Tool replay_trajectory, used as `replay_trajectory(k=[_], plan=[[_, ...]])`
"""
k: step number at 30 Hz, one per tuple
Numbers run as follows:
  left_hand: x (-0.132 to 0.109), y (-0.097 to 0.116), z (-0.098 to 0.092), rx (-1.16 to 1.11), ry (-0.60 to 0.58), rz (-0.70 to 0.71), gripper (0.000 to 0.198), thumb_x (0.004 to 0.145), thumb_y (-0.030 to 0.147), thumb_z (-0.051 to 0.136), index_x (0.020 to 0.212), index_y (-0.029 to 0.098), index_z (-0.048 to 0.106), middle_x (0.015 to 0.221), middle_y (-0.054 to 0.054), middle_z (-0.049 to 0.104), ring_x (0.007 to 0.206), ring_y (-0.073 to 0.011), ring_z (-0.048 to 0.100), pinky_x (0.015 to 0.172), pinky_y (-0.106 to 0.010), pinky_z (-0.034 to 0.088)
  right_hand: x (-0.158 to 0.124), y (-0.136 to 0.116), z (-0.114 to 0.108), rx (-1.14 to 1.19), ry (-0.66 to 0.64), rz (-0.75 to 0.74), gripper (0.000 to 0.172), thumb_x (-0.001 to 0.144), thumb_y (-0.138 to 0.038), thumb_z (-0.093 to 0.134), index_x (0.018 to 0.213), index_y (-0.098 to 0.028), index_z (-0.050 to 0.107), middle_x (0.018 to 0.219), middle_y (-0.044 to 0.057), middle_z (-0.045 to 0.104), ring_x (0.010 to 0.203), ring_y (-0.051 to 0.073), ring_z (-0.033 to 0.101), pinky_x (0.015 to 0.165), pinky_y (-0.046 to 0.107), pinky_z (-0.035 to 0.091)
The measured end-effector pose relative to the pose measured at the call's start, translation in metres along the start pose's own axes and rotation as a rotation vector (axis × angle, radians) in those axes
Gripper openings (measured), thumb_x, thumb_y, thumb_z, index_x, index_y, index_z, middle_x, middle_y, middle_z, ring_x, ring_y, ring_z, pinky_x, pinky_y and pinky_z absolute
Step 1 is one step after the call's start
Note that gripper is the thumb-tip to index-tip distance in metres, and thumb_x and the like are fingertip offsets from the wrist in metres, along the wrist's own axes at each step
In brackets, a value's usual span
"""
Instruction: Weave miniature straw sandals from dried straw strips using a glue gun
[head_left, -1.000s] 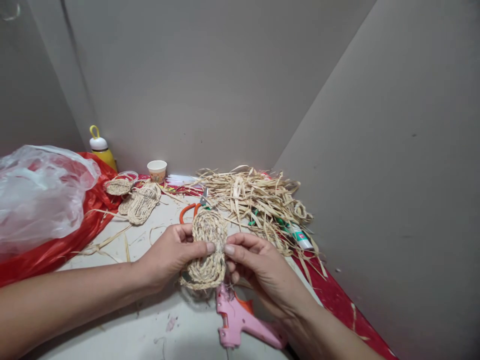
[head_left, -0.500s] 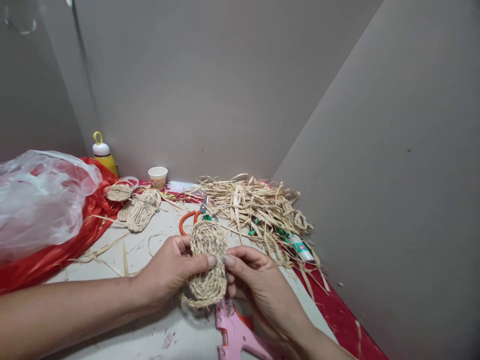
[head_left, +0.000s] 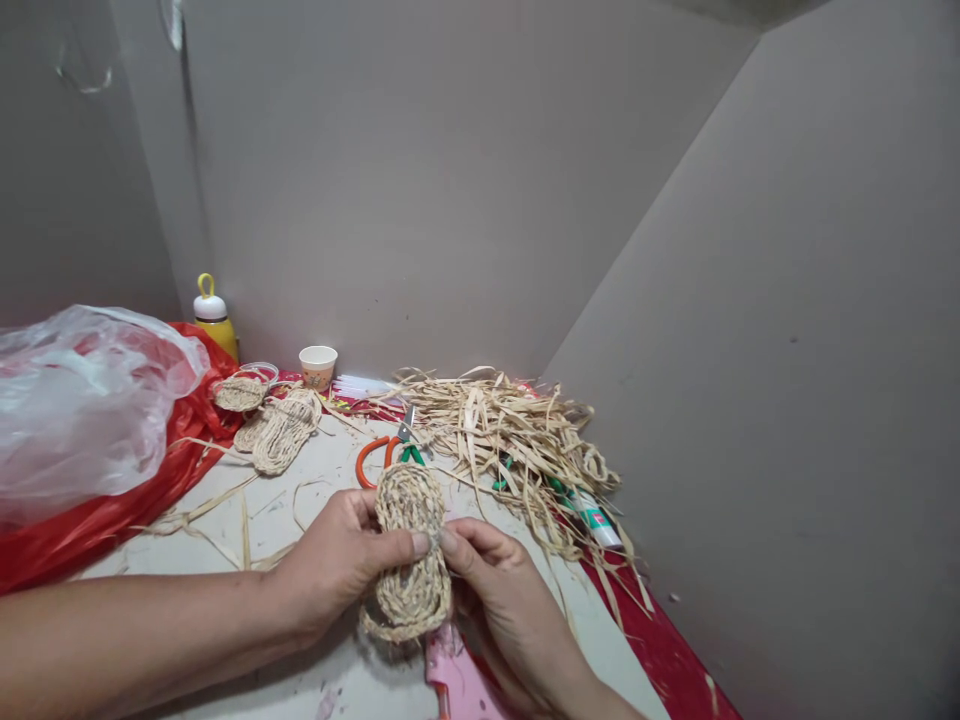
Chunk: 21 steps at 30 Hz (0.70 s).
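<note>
- A white-and-green tube (head_left: 598,520) is lying by the straw heap (head_left: 487,420), its lettering too small for reading.
- A paper cup (head_left: 319,370) is showing a small print on its orange side, too small to make out.
- The left hand (head_left: 341,555) is clasping the braided straw piece (head_left: 409,495), thumb lying across its narrow middle, fingers curling behind its left side.
- The right hand (head_left: 510,590) is pinching the piece's right edge at that middle, thumb nearly meeting the left thumb.
- The piece is sitting between both hands, rounded ends extending beyond the grip, partly hiding a pink glue gun (head_left: 459,678).
</note>
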<state>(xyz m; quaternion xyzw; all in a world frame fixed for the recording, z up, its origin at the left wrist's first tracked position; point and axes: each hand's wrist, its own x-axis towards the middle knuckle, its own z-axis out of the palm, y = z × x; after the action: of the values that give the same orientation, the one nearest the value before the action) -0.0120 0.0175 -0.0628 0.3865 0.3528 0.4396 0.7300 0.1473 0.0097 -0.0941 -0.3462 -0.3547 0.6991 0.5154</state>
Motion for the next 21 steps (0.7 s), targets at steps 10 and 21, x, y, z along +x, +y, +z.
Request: replay_trajectory(k=[10,21], plan=[[-0.002,-0.001,0.005,-0.031,0.030,0.038,0.032,0.055,0.027,0.087,0.078,0.011,0.072,0.066,-0.003,0.069,0.059,-0.0138,0.058,0.059,-0.025,0.046,-0.005,-0.008,0.005,-0.430,0.113,-0.224,0.025,0.075,-0.039,0.077,0.067,-0.017,0.068,0.060,-0.002,0.058,0.058,0.012,0.048,0.057,0.023,0.041],[-0.001,0.003,0.002,-0.021,-0.012,-0.006,0.038,0.055,0.026,0.088,0.086,0.011,0.073,0.076,-0.005,0.072,0.067,-0.0147,0.061,0.066,-0.025,0.047,-0.005,-0.017,0.015,-0.307,0.184,-0.160,0.031,0.062,-0.042,0.085,0.073,-0.017,0.068,0.065,-0.001,0.063,0.060,0.013,0.053,0.059,0.024,0.044]])
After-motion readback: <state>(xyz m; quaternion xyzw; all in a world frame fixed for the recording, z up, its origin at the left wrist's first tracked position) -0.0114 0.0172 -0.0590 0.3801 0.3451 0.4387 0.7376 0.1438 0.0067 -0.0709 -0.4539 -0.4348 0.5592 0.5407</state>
